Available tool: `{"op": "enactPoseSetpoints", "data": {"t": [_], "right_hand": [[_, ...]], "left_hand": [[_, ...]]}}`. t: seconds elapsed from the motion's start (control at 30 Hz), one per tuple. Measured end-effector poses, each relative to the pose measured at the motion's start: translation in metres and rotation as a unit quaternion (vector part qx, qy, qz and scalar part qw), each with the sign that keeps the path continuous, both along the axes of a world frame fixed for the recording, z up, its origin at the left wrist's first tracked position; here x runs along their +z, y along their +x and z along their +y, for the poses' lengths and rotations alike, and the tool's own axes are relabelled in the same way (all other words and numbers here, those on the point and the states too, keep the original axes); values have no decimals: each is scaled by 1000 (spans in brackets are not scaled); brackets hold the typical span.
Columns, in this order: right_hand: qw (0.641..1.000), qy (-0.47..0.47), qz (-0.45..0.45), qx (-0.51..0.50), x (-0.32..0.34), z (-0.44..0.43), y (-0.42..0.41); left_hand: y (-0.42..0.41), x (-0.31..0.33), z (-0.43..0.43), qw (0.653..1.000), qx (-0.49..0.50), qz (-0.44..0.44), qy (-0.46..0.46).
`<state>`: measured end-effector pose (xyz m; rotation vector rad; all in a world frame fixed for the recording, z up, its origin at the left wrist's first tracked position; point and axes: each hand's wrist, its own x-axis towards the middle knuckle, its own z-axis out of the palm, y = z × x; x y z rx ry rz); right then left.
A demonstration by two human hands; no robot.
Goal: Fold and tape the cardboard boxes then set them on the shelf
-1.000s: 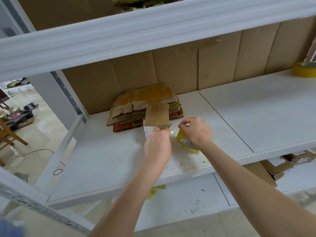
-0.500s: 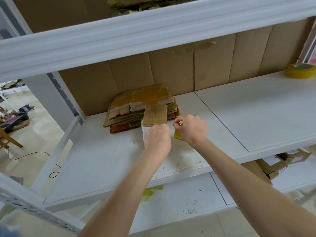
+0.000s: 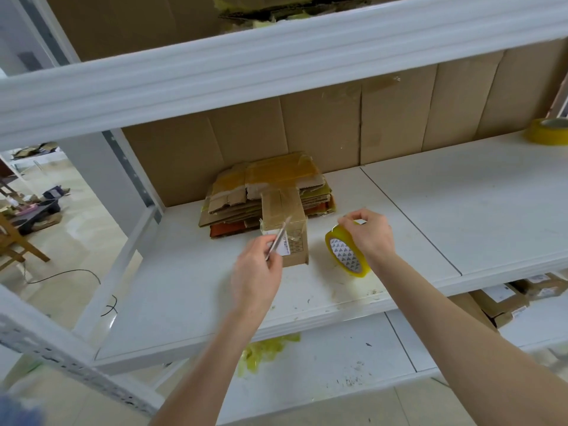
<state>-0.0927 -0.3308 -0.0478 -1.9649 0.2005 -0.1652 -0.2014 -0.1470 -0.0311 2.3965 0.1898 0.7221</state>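
Note:
A small folded cardboard box (image 3: 290,224) with tape over its top stands on the white shelf (image 3: 190,290), just in front of a stack of flattened cardboard (image 3: 270,186). My left hand (image 3: 256,275) grips a thin metal blade (image 3: 278,238) that points up across the box's front face. My right hand (image 3: 368,235) holds a yellow tape roll (image 3: 345,255) by its upper rim, to the right of the box and apart from it. The roll stands on edge on the shelf.
A second yellow tape roll (image 3: 547,132) lies at the far right of the shelf. Cardboard sheets line the back wall. Taped boxes (image 3: 504,302) sit on the lower shelf at right, with yellow tape scraps (image 3: 264,348) at its front. A chair and clutter stand on the floor at left.
My right hand has drawn the tape roll away from the box to the right. My left hand has pulled back from the box, and the blade in it now shows.

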Motion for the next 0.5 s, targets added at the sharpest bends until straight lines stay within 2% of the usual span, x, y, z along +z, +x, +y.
{"op": "enactPoseSetpoints", "data": {"t": [0.1,0.23,0.5], "right_hand": [[1000,3,3,-13,-2,8,3],[1000,9,0,-15,-3,17,4],[999,12,-3,-35,-3,23,-1]], "left_hand": [[2,-7,36,997,73,-9,-35],[13,-33,86,983,127,121,-52],[22,-62,126,952,162,258,10]]}}
